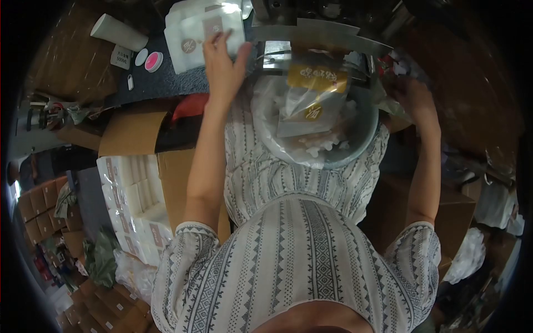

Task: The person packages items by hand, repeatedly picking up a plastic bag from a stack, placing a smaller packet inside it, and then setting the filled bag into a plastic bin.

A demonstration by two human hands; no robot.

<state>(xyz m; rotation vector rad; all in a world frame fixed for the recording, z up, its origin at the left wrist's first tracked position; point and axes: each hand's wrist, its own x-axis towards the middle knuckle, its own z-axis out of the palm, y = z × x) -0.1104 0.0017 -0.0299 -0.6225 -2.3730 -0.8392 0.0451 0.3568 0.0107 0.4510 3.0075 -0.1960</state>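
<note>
My left hand [223,69] rests with fingers apart on the lower right part of a stack of white printed paper pieces [176,34]; the top one carries a brown round mark and a brown block. At the far right, my right hand [413,97] is in shadow and smeared by motion, near some crumpled clear and reddish material [395,69]; its fingers do not show clearly. Between my hands, a round basin [371,130] lined with clear plastic sits on my lap. Inside lie white packets with gold print [313,102] and white scraps [327,145].
A metal machine [327,30] stands just beyond the basin. On the dark mat [183,86] are a pink-centred round tin [154,61], a white cup [119,33] and a small labelled box [121,56]. An open carton [133,130] with wrapped white stacks [136,194] is at my left.
</note>
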